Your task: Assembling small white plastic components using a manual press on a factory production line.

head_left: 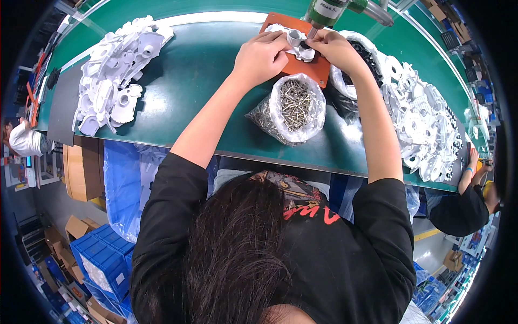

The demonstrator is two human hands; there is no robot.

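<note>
On an orange-brown plate rests a white plastic part with a round raised collar. My left hand is closed on the part's left side, fingers curled over its edge. My right hand pinches at the part's right side, right by the tip of a green-bodied power driver that points down from above. A small dark piece shows at those fingertips, but I cannot make out what they grip. Just in front of the plate, a clear bag stands open, full of metal screws.
White plastic parts lie heaped at the left, with another heap of white parts at the right. Beside my right forearm is a bag of black pieces. Blue crates stand below the green table. Another person works at far right.
</note>
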